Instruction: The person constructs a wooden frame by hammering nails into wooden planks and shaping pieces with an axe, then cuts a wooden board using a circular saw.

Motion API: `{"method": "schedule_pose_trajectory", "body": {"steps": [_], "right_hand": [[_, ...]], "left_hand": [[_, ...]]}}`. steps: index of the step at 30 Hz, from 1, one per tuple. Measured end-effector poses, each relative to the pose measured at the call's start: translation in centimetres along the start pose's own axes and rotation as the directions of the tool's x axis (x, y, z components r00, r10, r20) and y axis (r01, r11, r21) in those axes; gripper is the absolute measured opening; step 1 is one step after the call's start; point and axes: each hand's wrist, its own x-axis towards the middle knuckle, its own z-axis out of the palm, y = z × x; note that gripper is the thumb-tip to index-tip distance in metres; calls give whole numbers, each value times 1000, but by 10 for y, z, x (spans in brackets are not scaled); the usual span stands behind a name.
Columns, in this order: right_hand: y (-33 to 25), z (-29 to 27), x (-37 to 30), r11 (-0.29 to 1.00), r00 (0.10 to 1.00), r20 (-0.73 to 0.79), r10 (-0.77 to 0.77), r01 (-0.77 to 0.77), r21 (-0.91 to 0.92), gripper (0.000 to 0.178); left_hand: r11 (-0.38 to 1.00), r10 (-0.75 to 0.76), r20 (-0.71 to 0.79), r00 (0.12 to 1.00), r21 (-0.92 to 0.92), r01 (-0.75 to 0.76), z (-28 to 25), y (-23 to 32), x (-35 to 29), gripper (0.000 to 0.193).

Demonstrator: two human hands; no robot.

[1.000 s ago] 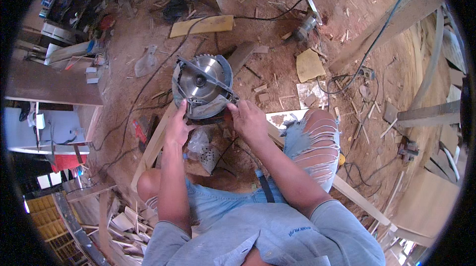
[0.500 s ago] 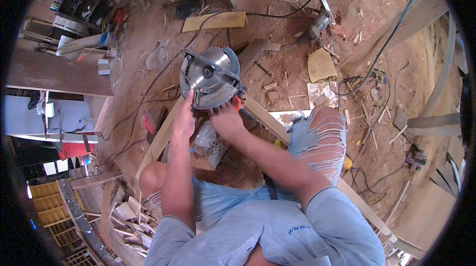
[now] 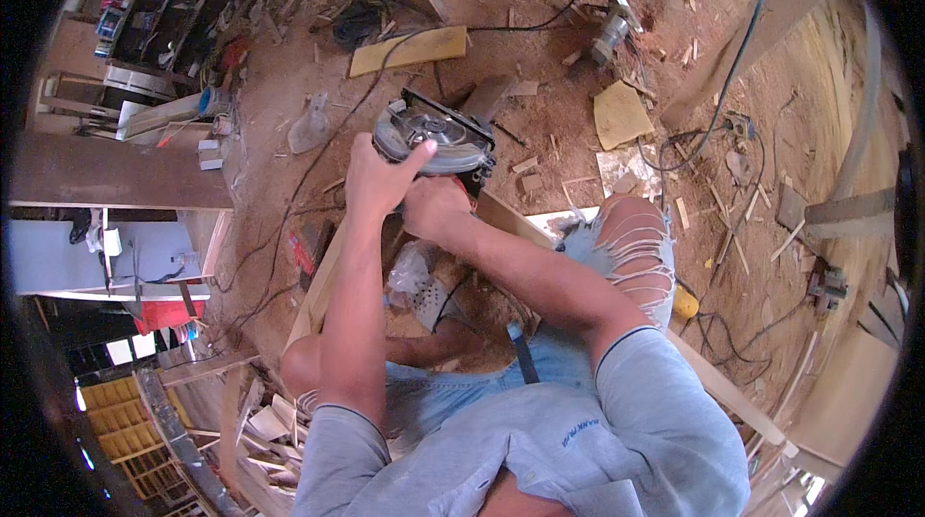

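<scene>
A circular saw [image 3: 436,136] with a black base plate is held up in front of my knees, its round metal guard facing up at a tilt. My left hand [image 3: 378,178] grips the guard's near left edge, the thumb lying over its top and the fingers hidden beneath. Close beside it, my right hand [image 3: 438,209] is wrapped round the saw's rear handle, of which a bit of red shows. Below my hands, a clear plastic bag [image 3: 409,266] and a perforated pale piece [image 3: 436,303] lie on the ground between my legs.
Wooden boards [image 3: 318,295] flank my legs. A yellowish plank [image 3: 409,50] lies ahead on the sawdust floor, crossed by a black cable [image 3: 332,122]. Another power tool [image 3: 610,40] rests at the far right near a square wood offcut [image 3: 621,114]. Shelves [image 3: 173,26] stand far left.
The saw has tilted so its base plate shows edge-on and the blade face is foreshortened. My left hand has shifted up, its thumb now over the guard.
</scene>
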Motion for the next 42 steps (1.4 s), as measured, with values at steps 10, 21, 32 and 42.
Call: {"method": "schedule_pose_trajectory", "body": {"steps": [10, 21, 32, 42], "right_hand": [[-8, 9, -7, 971, 999, -16, 34, -29, 237, 49], [16, 30, 3, 890, 996, 0, 92, -82, 449, 49], [50, 58, 30, 801, 999, -51, 9, 23, 598, 46], [66, 66, 40, 690, 993, -91, -72, 115, 715, 55]], "left_hand": [[841, -150, 432, 889, 529, -114, 2, -47, 135, 90], [785, 60, 350, 935, 562, -260, 75, -116, 161, 93], [982, -33, 187, 982, 188, -3, 55, -121, 94, 64], [917, 79, 489, 868, -376, 129, 51, -132, -32, 66]]}}
